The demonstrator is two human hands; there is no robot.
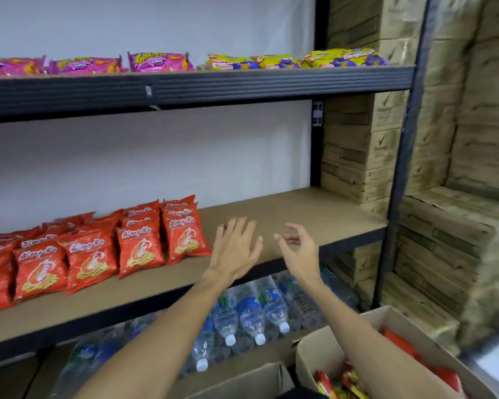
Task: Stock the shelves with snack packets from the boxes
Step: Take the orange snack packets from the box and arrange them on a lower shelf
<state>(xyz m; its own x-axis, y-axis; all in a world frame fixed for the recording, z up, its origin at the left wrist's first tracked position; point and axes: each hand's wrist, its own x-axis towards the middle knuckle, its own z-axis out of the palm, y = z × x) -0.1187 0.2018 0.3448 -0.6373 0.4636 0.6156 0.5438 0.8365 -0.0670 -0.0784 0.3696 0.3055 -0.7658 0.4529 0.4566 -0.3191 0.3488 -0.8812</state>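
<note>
Both the left hand [235,250] and right hand [298,251] are held open, empty. Red packets [140,249], centre-left, are judged light, crushable; best pinched by edges.

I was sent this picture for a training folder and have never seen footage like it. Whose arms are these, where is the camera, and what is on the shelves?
There is no machine: a person wears a wide-angle camera on the head, so you look down their own arms. The left hand and right hand are both open and empty, over a bare stretch of the middle shelf. Left of them stand red snack packets in rows. The shelf above carries pink packets and yellow packets. Below lie water bottles. At bottom right an open cardboard box holds more packets, and stacked cartons fill the right side.
</note>
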